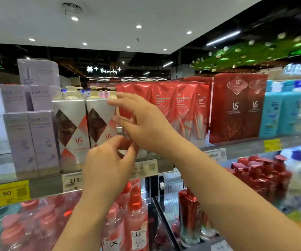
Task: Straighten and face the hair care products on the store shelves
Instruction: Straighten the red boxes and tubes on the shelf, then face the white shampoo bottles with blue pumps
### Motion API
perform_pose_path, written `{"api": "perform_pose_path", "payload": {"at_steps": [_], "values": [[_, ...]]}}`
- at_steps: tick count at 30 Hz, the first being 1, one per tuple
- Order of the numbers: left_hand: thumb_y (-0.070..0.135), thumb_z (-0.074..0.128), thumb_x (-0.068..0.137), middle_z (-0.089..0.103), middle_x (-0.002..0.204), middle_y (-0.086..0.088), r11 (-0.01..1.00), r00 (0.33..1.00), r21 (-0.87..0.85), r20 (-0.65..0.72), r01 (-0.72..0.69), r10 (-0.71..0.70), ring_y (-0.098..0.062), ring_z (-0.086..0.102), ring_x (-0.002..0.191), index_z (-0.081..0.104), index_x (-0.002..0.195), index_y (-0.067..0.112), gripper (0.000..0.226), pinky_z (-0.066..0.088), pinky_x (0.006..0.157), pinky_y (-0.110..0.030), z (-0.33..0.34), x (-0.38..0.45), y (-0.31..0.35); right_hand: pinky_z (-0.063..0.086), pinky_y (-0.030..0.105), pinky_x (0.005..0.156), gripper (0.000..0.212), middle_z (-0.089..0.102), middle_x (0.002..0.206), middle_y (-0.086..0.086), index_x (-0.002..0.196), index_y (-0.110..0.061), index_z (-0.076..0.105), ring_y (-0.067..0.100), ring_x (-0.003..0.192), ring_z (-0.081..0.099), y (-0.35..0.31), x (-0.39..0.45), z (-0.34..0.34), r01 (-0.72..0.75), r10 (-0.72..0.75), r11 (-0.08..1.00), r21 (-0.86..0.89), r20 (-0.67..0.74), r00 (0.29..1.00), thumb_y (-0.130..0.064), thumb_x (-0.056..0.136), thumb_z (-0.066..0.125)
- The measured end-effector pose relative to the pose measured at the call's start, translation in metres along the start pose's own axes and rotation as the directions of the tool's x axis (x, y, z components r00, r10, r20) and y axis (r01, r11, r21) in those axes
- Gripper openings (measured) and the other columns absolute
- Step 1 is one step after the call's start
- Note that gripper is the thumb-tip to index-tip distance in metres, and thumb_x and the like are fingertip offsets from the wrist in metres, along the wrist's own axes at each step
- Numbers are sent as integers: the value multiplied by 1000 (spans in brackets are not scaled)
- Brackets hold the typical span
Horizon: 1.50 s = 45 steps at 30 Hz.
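Nearest the camera, on the lower shelf, stand pink pump bottles point(136, 220) and dark red pump bottles point(260, 176), blurred by motion. Above them runs the front edge of the upper shelf point(42, 183), carrying price tags, a yellow one at its left end.

Both hands work at that front edge, near its middle. The left hand point(108, 165) reaches up with its fingers point(120, 142) curled in a pinch on something small and reddish-clear at the base of the row; blur hides what exactly it is, most likely a tube cap. The right hand point(146, 127) is higher, its fingers spread and loose, fingertips against the top corner of the right-hand white VS box point(100, 124), beside the leftmost of the red tubes point(164, 105); it grasps nothing that shows clearly.

Further along the upper shelf, lilac Lux boxes point(32, 138) sit toward the left end, and a dark red VS twin pack point(238, 107) and blue bottles point(280, 113) toward the right.

The step in hand looks like squaring the boundary between white boxes and red tubes. Next, the leftmost tube likely needs setting upright, label forward, flush with the edge.
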<state>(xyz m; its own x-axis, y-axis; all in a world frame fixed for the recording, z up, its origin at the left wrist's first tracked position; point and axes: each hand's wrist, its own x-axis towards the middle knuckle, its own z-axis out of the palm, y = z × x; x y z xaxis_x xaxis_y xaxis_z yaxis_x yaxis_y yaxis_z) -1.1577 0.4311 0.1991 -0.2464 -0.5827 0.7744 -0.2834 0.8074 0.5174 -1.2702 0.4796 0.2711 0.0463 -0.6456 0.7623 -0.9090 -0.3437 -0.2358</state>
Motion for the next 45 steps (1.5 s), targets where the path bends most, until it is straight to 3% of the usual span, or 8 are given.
{"api": "perform_pose_path", "payload": {"at_steps": [7, 11, 15, 21, 30, 33, 37, 45], "values": [[57, 61, 78, 69, 71, 23, 973, 984, -226, 153, -54, 90, 3, 65, 67, 71, 84, 35, 25, 50, 60, -23, 50, -13, 64, 48, 16, 77, 20, 67, 111, -6, 112, -20, 72, -1, 76, 56, 24, -91, -78, -183, 180, 983, 22, -326, 928, -16, 95, 62], [59, 62, 79, 70, 73, 25, 948, 960, -307, 229, -84, 159, 3, 65, 64, 72, 85, 35, 27, 52, 60, -27, 94, -32, 116, 45, 11, 63, 17, 61, 88, -19, 108, -25, 73, 1, 63, 59, 43, -150, -134, -331, 343, 939, 95, -347, 873, -19, 94, 67], [53, 67, 82, 68, 75, 29, 908, 942, -411, 265, -81, 204, 0, 65, 61, 72, 82, 34, 20, 52, 61, -29, 145, -59, 177, 45, 12, 59, 14, 60, 68, -27, 104, -30, 74, 2, 59, 58, 58, -219, -196, -482, 496, 866, 134, -346, 796, -24, 92, 69], [51, 66, 81, 69, 69, 25, 879, 911, -475, 343, -41, 228, 4, 63, 61, 73, 81, 33, 19, 53, 65, -28, 232, -106, 285, 57, 45, 75, 10, 73, 83, 12, 97, -39, 74, 30, 78, 69, 82, -321, -303, -656, 669, 733, 179, -362, 649, -34, 90, 69], [46, 68, 84, 69, 69, 22, 846, 904, -530, 386, 53, 185, 4, 64, 65, 67, 74, 41, 11, 51, 66, -24, 354, -169, 419, 54, 21, 67, 9, 72, 77, -20, 94, -39, 73, 6, 74, 68, 148, -446, -433, -744, 719, 660, 109, -379, 582, -33, 92, 68], [46, 66, 85, 64, 63, 28, 843, 890, -531, 423, 90, 171, 10, 62, 66, 61, 69, 46, 16, 40, 57, -6, 386, -179, 452, 56, 26, 68, 8, 72, 74, -18, 95, -36, 74, 14, 71, 67, 174, -473, -464, -771, 747, 625, 122, -379, 546, -31, 92, 68], [46, 66, 85, 63, 64, 36, 826, 886, -544, 444, 147, 135, 11, 61, 63, 60, 68, 46, 18, 39, 56, -10, 434, -180, 484, 59, 38, 73, 10, 73, 78, -5, 95, -37, 75, 26, 74, 68, 215, -501, -496, -787, 776, 592, 172, -386, 499, -31, 92, 68], [40, 67, 86, 67, 73, 24, 790, 900, -589, 419, 169, 119, 13, 61, 76, 70, 86, 34, 7, 44, 63, -6, 559, -160, 523, 61, 35, 78, 10, 74, 84, -21, 96, -36, 75, 21, 81, 69, 325, -523, -546, -798, 802, 565, 210, -367, 471, -30, 91, 69]]}}
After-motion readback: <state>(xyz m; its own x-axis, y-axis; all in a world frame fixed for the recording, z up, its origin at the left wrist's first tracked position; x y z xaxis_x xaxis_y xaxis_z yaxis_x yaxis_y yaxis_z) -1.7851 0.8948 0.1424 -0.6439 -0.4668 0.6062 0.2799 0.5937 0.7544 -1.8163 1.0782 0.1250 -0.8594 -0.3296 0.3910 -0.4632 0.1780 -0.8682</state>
